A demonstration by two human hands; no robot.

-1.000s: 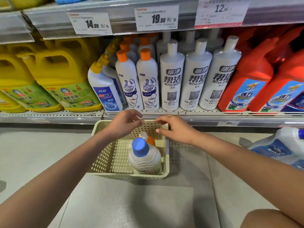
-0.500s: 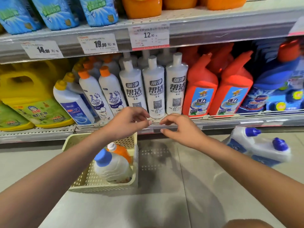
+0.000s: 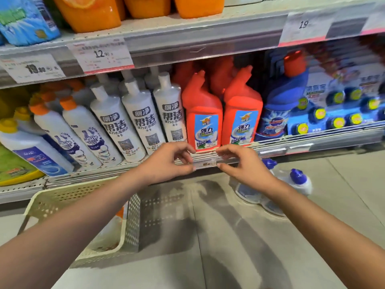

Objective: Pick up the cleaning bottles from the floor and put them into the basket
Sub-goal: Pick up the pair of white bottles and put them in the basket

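Note:
Two white cleaning bottles with blue caps (image 3: 291, 182) lie on the floor at the right, partly behind my right forearm. The cream perforated basket (image 3: 133, 222) stands on the floor at the lower left; my left arm hides most of its inside, and only a bit of a white bottle with an orange part (image 3: 113, 224) shows there. My left hand (image 3: 168, 161) and my right hand (image 3: 241, 163) hover side by side in front of the lowest shelf edge, fingers loosely curled, holding nothing. The right hand is just left of the floor bottles.
A store shelf (image 3: 208, 159) runs across the view, stocked with white bottles (image 3: 137, 122), red bottles (image 3: 202, 119), blue products (image 3: 325, 107) and price tags. Grey floor tiles (image 3: 229, 247) spread between the basket and the floor bottles.
The view has swung to the right: the basket slid to the lower left and the two floor bottles came closer to the middle. Both hands moved right together, still holding nothing.

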